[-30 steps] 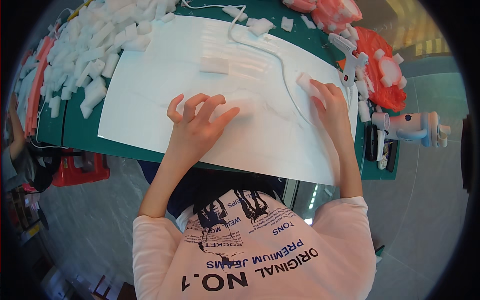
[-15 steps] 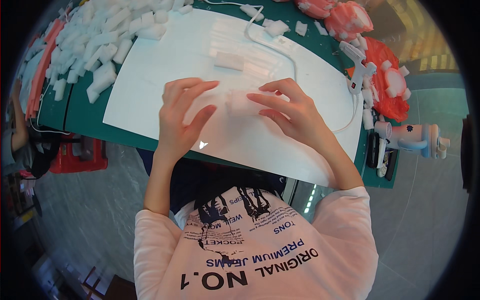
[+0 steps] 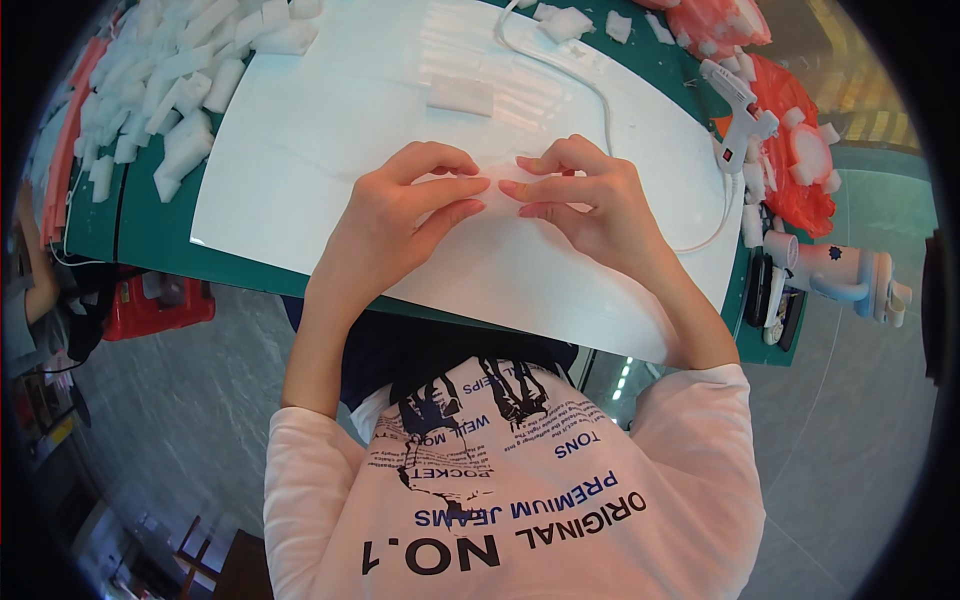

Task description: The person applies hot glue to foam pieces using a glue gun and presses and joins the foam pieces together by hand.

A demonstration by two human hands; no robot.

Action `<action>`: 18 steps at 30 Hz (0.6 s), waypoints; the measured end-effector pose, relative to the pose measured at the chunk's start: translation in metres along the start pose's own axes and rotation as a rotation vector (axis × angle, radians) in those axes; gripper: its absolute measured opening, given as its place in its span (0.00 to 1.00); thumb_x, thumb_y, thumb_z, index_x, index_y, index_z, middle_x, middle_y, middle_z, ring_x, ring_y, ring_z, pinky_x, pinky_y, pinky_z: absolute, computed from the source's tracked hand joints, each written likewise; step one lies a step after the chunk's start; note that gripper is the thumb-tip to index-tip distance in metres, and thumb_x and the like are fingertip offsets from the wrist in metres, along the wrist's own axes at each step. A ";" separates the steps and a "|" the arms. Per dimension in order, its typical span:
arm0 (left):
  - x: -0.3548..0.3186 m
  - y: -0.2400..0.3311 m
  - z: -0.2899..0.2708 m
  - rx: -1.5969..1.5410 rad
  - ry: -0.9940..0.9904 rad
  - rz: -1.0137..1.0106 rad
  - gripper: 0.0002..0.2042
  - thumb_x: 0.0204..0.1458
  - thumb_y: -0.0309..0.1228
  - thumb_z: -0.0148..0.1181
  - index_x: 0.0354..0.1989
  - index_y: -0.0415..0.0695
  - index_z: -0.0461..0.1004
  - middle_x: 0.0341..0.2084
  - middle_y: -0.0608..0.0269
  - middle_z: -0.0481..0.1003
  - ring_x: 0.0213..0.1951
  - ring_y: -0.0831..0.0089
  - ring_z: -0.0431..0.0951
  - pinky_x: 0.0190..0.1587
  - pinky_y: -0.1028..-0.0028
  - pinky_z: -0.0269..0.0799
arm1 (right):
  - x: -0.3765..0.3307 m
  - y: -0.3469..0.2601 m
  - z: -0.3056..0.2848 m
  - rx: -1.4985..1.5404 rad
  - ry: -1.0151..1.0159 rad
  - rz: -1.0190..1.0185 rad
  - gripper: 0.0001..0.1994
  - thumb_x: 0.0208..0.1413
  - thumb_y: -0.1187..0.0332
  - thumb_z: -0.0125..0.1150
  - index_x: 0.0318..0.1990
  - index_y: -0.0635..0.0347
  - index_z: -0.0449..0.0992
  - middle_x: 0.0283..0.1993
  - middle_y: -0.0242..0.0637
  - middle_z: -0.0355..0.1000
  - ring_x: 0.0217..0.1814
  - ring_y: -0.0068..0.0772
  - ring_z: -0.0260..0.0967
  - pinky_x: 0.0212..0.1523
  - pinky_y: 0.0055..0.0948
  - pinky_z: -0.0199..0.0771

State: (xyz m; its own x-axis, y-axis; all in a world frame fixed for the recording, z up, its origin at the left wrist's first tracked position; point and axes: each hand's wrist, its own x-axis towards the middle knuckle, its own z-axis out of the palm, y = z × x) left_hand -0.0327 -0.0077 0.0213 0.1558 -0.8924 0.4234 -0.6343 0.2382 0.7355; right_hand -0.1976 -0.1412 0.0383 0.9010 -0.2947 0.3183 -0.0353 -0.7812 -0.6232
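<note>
Foam pieces [image 3: 170,100] crowd far left; white sheet [image 3: 330,150] leaves bare room around the hands, its near edge over the green table [image 3: 150,235] rim. Left hand [image 3: 385,225] and right hand [image 3: 590,205], fingers curled, pinch a small white foam strip [image 3: 495,185] at centre sheet, long axis left-right. Glue gun [image 3: 740,105] far right.

Small white foam piece [image 3: 497,187] pinched between fingertips.

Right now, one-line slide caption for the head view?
Left hand and right hand pinch a small white foam piece over a white sheet; glue gun at right.
</note>
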 end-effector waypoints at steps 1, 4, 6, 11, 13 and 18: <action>0.001 0.001 -0.001 -0.002 -0.014 -0.007 0.08 0.42 0.24 0.63 0.33 0.41 0.76 0.34 0.61 0.72 0.34 0.67 0.75 0.35 0.74 0.73 | 0.000 0.000 0.001 0.012 0.011 0.004 0.10 0.38 0.81 0.66 0.30 0.54 0.80 0.28 0.32 0.68 0.29 0.27 0.68 0.34 0.25 0.76; 0.006 0.005 -0.002 0.069 -0.035 0.011 0.09 0.40 0.22 0.63 0.33 0.41 0.78 0.34 0.62 0.74 0.34 0.70 0.76 0.33 0.76 0.75 | -0.002 0.001 0.001 0.002 0.030 0.015 0.09 0.37 0.80 0.67 0.28 0.56 0.79 0.25 0.32 0.67 0.29 0.27 0.70 0.37 0.25 0.78; 0.007 0.009 -0.002 0.101 -0.066 0.003 0.09 0.40 0.22 0.63 0.33 0.41 0.78 0.34 0.62 0.74 0.33 0.70 0.76 0.33 0.76 0.75 | -0.005 0.002 0.001 -0.036 0.024 0.024 0.09 0.37 0.80 0.67 0.27 0.56 0.79 0.24 0.31 0.66 0.31 0.27 0.71 0.39 0.25 0.78; 0.011 0.007 -0.004 0.091 -0.112 -0.014 0.08 0.40 0.22 0.64 0.31 0.40 0.78 0.33 0.61 0.74 0.33 0.70 0.76 0.33 0.76 0.75 | -0.001 0.009 0.005 0.077 0.043 0.010 0.08 0.37 0.80 0.68 0.26 0.56 0.79 0.24 0.30 0.66 0.32 0.27 0.71 0.31 0.23 0.76; 0.014 0.001 -0.006 0.033 -0.134 -0.042 0.08 0.39 0.22 0.64 0.31 0.40 0.78 0.32 0.62 0.74 0.34 0.70 0.76 0.33 0.76 0.75 | 0.000 0.010 0.006 0.093 0.045 0.013 0.08 0.37 0.80 0.68 0.26 0.56 0.79 0.25 0.30 0.65 0.32 0.27 0.70 0.30 0.22 0.75; 0.009 0.002 -0.001 0.031 -0.088 -0.008 0.08 0.38 0.21 0.64 0.30 0.41 0.78 0.31 0.63 0.74 0.34 0.69 0.75 0.32 0.75 0.73 | -0.006 0.006 0.007 0.051 0.047 0.060 0.06 0.39 0.79 0.66 0.25 0.55 0.79 0.25 0.29 0.66 0.28 0.27 0.64 0.30 0.23 0.73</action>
State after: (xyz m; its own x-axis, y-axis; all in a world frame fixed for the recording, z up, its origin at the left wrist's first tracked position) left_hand -0.0317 -0.0149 0.0277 0.0946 -0.9247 0.3688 -0.6566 0.2205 0.7213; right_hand -0.1998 -0.1399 0.0274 0.8768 -0.3665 0.3112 -0.0656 -0.7325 -0.6776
